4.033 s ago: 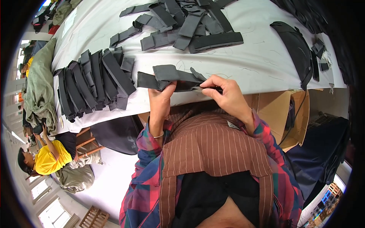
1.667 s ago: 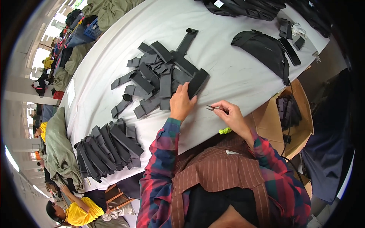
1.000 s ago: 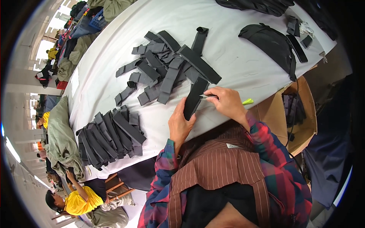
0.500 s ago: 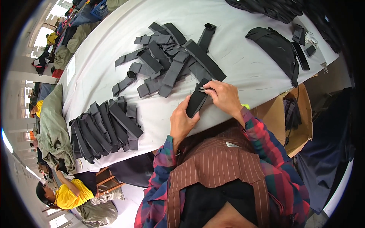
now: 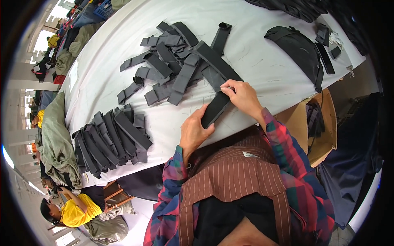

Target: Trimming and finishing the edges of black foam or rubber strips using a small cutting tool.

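A dark grey fabric strip lies slantwise between my two hands, just above the table's near edge. My left hand is closed on its lower end, thumb on one side and fingers on the other. At the upper end my right hand is closed in a pinch, thumb and forefinger together on the strip. Whether a small metal tool is still within the right fingers I cannot make out. Beyond them lies a loose heap of similar strips, one long strip reaching close to my right fingers.
To the left, several strips stand in a neat row. A black curved fabric piece and a black phone-like slab lie at the right on the white-covered table. Below is an open cardboard box. A person in yellow works at lower left.
My right hand has moved slightly, and the pointed metal tool seen in it earlier no longer shows. The strip has turned a little, its upper end tilting right. The left hand keeps its hold.
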A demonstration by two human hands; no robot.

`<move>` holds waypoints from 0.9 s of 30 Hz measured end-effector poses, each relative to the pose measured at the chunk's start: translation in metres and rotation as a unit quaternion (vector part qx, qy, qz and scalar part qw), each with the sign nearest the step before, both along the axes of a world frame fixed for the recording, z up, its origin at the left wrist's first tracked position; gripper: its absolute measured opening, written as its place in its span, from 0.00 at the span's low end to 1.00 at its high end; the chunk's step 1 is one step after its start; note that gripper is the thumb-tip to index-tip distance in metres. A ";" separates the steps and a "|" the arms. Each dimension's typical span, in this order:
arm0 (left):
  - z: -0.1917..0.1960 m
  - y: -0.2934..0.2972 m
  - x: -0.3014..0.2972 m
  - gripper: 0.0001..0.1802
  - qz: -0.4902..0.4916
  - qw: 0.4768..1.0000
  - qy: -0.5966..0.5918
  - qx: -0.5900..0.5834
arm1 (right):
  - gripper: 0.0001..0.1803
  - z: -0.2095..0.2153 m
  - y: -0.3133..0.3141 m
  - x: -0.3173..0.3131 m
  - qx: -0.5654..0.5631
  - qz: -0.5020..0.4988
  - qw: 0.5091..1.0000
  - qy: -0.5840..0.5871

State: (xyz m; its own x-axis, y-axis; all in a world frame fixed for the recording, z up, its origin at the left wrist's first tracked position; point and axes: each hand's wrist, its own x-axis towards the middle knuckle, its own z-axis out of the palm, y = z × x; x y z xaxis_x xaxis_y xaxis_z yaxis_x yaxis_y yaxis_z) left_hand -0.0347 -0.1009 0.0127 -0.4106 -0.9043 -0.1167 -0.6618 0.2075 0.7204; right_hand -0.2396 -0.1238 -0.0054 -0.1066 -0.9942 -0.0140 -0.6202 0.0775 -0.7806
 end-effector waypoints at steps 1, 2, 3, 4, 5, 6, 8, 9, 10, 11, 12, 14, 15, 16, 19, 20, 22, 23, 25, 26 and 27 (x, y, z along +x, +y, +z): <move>0.001 0.000 -0.001 0.32 0.000 1.000 0.000 0.000 | 0.10 -0.006 -0.004 -0.001 -0.002 -0.007 0.999 -0.032; 0.002 0.000 -0.001 0.33 -0.005 1.000 -0.003 0.005 | 0.10 -0.012 -0.009 -0.002 -0.004 -0.013 0.998 -0.064; 0.002 0.000 -0.002 0.33 -0.010 1.000 -0.005 0.011 | 0.10 -0.019 -0.014 -0.005 -0.004 -0.015 0.998 -0.064; 0.002 0.001 -0.004 0.33 -0.012 1.000 -0.005 0.011 | 0.11 -0.025 -0.019 -0.008 0.004 -0.016 0.995 -0.099; 0.002 0.001 -0.005 0.33 -0.017 1.000 -0.010 0.001 | 0.12 -0.031 -0.023 -0.011 0.012 -0.017 0.991 -0.133; 0.002 0.002 -0.004 0.33 -0.017 1.000 -0.017 -0.008 | 0.12 -0.027 -0.026 -0.009 0.013 -0.015 0.991 -0.134; 0.003 0.003 -0.005 0.33 -0.015 1.000 -0.019 0.000 | 0.12 -0.018 -0.031 -0.005 0.084 0.001 0.975 -0.208; 0.004 0.004 -0.005 0.34 -0.014 1.000 -0.019 0.007 | 0.12 -0.016 -0.032 -0.003 0.085 0.002 0.974 -0.208; 0.003 0.004 -0.005 0.34 -0.013 1.000 -0.020 0.008 | 0.12 -0.014 -0.031 -0.001 0.080 0.036 0.952 -0.294; 0.001 0.006 -0.004 0.33 -0.013 1.000 -0.010 -0.002 | 0.11 -0.012 -0.030 -0.001 0.075 0.069 0.921 -0.377; 0.000 0.006 -0.003 0.33 -0.013 1.000 0.001 -0.013 | 0.11 -0.004 -0.029 -0.002 0.076 0.070 0.921 -0.376; -0.008 0.004 0.004 0.33 0.007 0.999 0.031 0.003 | 0.10 0.015 -0.020 -0.009 0.063 0.116 0.865 -0.484; -0.009 0.005 0.007 0.33 0.028 0.998 0.061 0.016 | 0.10 0.021 -0.015 -0.011 0.059 0.106 0.871 -0.476; -0.008 0.007 0.008 0.33 0.031 0.998 0.061 0.017 | 0.10 0.022 -0.009 -0.010 0.061 0.108 0.871 -0.475; -0.009 0.013 0.010 0.33 0.039 0.997 0.062 0.023 | 0.11 0.024 0.008 -0.010 0.018 0.084 0.915 -0.394; -0.009 0.015 0.010 0.33 0.041 0.997 0.064 0.023 | 0.11 0.025 0.011 -0.008 0.019 0.086 0.915 -0.393; -0.009 0.020 0.009 0.34 0.035 0.998 0.040 0.028 | 0.11 0.021 0.017 -0.005 0.029 0.104 0.904 -0.413; -0.010 0.023 0.008 0.34 0.034 0.998 0.041 0.030 | 0.11 0.018 0.018 -0.003 0.031 0.103 0.905 -0.412; -0.009 0.028 0.008 0.34 0.006 0.996 0.085 0.011 | 0.10 0.015 0.018 0.000 -0.022 0.058 0.984 -0.166; -0.006 0.032 0.009 0.34 0.007 0.996 0.087 0.009 | 0.10 0.016 0.019 0.001 -0.023 0.060 0.984 -0.165; -0.001 0.035 0.011 0.34 -0.009 0.993 0.110 0.050 | 0.10 0.017 0.020 -0.001 -0.063 0.043 0.997 -0.015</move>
